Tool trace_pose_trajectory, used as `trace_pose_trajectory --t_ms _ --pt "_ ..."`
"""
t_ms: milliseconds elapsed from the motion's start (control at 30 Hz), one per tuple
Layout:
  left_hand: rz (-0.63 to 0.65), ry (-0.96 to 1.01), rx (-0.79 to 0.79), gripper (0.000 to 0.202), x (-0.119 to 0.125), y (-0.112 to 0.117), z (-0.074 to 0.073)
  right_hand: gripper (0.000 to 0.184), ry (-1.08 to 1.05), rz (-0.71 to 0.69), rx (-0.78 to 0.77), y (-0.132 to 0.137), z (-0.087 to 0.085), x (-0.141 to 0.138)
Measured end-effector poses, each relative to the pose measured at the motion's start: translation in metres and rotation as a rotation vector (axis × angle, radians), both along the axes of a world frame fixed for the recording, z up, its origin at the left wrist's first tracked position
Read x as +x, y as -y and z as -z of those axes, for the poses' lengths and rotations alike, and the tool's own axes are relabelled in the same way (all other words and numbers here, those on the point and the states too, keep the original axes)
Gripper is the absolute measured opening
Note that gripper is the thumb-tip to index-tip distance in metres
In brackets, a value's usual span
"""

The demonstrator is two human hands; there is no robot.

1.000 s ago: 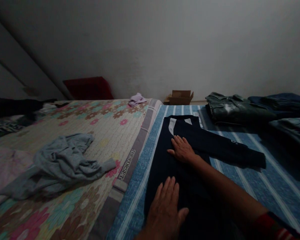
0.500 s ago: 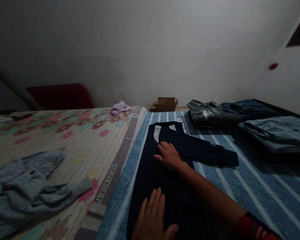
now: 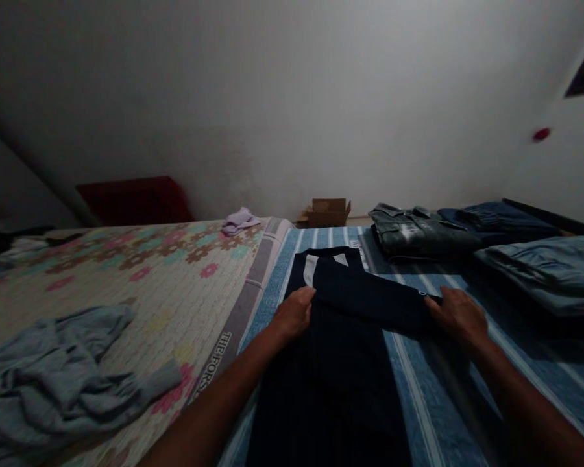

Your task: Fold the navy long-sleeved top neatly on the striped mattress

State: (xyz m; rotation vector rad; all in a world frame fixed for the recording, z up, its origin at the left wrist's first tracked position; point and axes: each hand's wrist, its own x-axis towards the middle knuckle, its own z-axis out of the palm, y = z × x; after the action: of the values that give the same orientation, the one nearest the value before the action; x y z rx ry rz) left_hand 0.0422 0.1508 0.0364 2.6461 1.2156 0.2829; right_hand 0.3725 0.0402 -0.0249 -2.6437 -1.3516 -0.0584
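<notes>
A dark navy long-sleeved shirt (image 3: 340, 383) with white patches near the collar lies on the blue striped cover (image 3: 409, 383). Its body is folded narrow, and one sleeve stretches out to the right. My left hand (image 3: 296, 312) is closed on the shirt near the shoulder, just below a white patch. At the cuff end of the sleeve, my right hand (image 3: 460, 316) is closed on the fabric by a small white mark. The cuff itself is mostly hidden by my right hand.
Folded garments, a grey-green jacket (image 3: 418, 233), dark jeans (image 3: 501, 220) and light blue denim (image 3: 555, 266), lie at the right. A crumpled grey garment (image 3: 63, 376) rests on the flowered cover (image 3: 175, 292). Behind are a lilac cloth (image 3: 240, 222) and a cardboard box (image 3: 328, 214).
My hands have gone from lying flat on the shirt to gripping it. The left moved forward to the shoulder, the right moved rightward to the sleeve's cuff end.
</notes>
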Motion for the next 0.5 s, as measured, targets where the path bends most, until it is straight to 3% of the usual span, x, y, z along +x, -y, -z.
trace_pose_trajectory --t_ms 133,267,500 --pt "0.000 -0.033 -0.049 0.025 0.036 -0.049 0.001 0.061 -0.209 0.137 -0.030 0.019 0.016 0.028" --pt "-0.014 -0.046 -0.042 0.027 0.060 -0.086 0.010 0.072 -0.361 0.152 0.013 0.026 0.025 0.036" --pt "-0.060 -0.103 -0.035 0.036 0.079 -0.125 0.034 0.071 -0.362 0.101 0.053 0.022 0.036 0.055"
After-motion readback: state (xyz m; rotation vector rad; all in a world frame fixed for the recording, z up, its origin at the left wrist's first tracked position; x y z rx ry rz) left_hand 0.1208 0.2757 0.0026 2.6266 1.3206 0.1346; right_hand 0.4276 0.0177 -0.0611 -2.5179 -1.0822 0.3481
